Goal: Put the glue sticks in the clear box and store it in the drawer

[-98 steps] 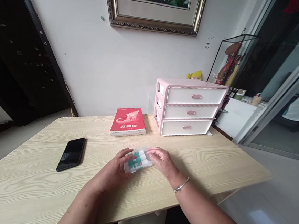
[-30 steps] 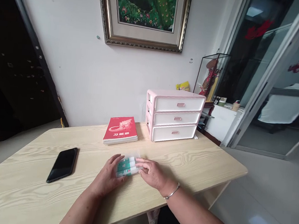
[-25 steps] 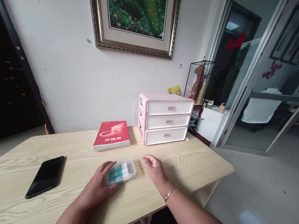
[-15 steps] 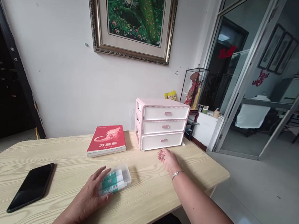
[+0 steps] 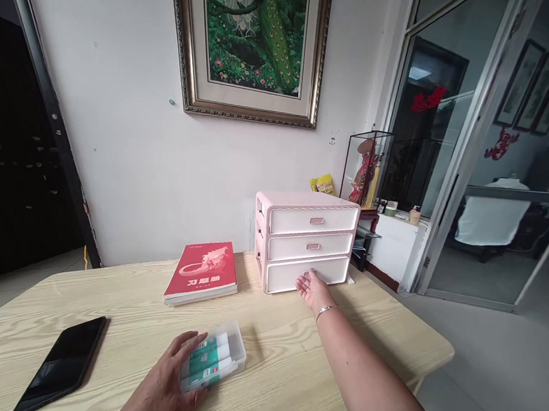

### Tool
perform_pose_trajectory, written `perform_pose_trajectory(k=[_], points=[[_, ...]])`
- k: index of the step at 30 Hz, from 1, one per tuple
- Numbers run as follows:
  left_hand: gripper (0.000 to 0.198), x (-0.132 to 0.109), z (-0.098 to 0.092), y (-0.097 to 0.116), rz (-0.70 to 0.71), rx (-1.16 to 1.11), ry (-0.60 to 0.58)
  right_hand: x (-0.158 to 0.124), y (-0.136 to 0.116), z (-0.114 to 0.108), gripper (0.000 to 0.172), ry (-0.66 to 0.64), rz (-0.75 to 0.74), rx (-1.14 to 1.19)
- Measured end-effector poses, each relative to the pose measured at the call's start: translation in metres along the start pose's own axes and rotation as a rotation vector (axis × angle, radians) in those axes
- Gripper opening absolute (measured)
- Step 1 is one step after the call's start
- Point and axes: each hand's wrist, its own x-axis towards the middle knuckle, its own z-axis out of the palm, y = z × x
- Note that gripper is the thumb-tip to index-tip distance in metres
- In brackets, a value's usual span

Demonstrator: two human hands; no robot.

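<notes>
Green-and-white glue sticks [image 5: 208, 360], red book [image 5: 201, 273], pink-white drawers [image 5: 307, 243]

This seems to be a room of a private home, not a shop or an office; a framed peacock painting [image 5: 249, 39] hangs on the white wall [image 5: 116, 168]; a light wooden table [image 5: 282, 352] carries a pink-and-white drawer unit [image 5: 307, 243]; a glass display case [image 5: 366, 165] holds a small decorated figure; a red paper-cut [image 5: 428, 98] shows in the glass door [image 5: 412, 178]; pale tiles [image 5: 475, 367] cover the floor.
</notes>
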Motion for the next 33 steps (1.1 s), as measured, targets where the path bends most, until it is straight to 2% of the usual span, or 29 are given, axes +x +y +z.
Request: perform_pose_trajectory(k=[5, 9, 15, 20, 26, 30, 33], points=[[0.069, 0.002, -0.003, 0.006, -0.002, -0.045, -0.015, 0.004, -0.001, 0.003, 0.025, 0.016, -0.029, -0.039], [0.064, 0.002, -0.005, 0.011, -0.017, -0.070, -0.014, -0.005, 0.001, -0.003, 0.020, 0.035, -0.058, -0.055], [0.054, 0.000, -0.008, 0.022, -0.071, -0.228, 0.011, -0.034, 0.007, -0.039, 0.020, 0.034, -0.091, -0.080], [0.059, 0.010, -0.011, 0.046, -0.148, -0.337, 0.093, -0.063, 0.008, -0.074, 0.017, 0.045, -0.089, -0.103], [0.063, 0.049, -0.023, 0.092, -0.008, -0.317, 0.079, -0.085, 0.010, -0.090, 0.015, 0.018, -0.124, -0.109], [0.063, 0.092, -0.028, 0.122, 0.093, -0.292, 0.049, -0.091, 0.013, -0.088, 0.016, 0.000, -0.163, -0.082], [0.060, 0.129, -0.018, 0.144, 0.164, -0.285, 0.023, -0.092, 0.015, -0.087, 0.016, -0.014, -0.199, -0.050]])
